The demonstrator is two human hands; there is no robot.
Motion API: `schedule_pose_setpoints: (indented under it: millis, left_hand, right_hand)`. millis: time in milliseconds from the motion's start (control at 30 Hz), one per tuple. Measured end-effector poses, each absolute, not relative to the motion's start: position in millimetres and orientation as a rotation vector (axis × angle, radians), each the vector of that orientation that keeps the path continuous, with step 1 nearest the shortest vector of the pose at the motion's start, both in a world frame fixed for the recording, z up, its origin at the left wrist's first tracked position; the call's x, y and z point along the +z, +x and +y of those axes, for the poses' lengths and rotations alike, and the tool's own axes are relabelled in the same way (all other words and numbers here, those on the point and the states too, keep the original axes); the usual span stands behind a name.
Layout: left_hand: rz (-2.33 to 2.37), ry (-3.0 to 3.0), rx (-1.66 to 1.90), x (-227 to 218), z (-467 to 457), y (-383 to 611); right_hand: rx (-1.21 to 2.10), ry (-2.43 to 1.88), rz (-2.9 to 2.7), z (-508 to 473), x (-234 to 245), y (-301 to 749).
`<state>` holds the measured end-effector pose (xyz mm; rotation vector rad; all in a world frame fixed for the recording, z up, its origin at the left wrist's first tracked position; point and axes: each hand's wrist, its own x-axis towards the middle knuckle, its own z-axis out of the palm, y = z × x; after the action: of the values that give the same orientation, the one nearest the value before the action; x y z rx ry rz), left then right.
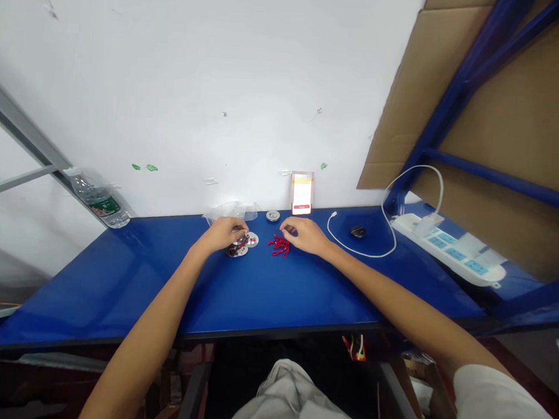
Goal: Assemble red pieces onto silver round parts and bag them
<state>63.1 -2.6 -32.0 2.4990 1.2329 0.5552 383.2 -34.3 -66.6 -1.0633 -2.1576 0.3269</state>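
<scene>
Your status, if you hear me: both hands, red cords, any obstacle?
Left hand at round discs, grip unclear. Right hand at red cords, grip unclear. Cords loosely heaped on blue table. Clear plastic behind left hand, apart from cords.

Your left hand and right hand are bare; a whitish sleeve shows at lower right, creased pale-grey cloth at bottom centre.

On the counter, left of the frame's centre: discs, plastic bag just behind. To their right: cords. Farther back, by the wall: puck, then phone rightward. At right: cable curving before small device, then power strip. Back left corner: bottle.
</scene>
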Motion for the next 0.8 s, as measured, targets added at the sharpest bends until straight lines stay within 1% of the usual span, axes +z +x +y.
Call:
schedule_pose_setpoints:
  millis: [100, 200, 333, 500, 633, 800]
  left_hand:
    - [1.303, 2.583, 0.591, -31.0, -2.5, 63.3]
    - [1.354, 2.580, 0.744, -26.8, -8.0, 69.3]
    - [1.226, 2.555, 0.890, -28.4, -22.5, 90.6]
    - [1.010, 2.714, 0.730, -50.0, -35.0, 119.8]
    - [1.035, 2.883, 0.607, -65.5, -34.6, 129.9]
    - [1.082, 2.949, 0.585, -69.6, -33.8, 134.2]
  right_hand:
    - [0.348, -1.074, -2.217, -30.9, -67.5, 386.1]
    - [0.372, -1.063, -2.284, -29.0, -69.3, 387.0]
    - [0.281, -1.087, -2.357, -30.8, -72.2, 381.0]
    - [0.209, -1.198, -2.358, -30.8, -76.3, 370.1]
    - [0.258, -1.232, -2.323, -27.6, -77.1, 369.2]
    - [0.346, -1.187, -2.261, -25.6, -78.9, 372.4]
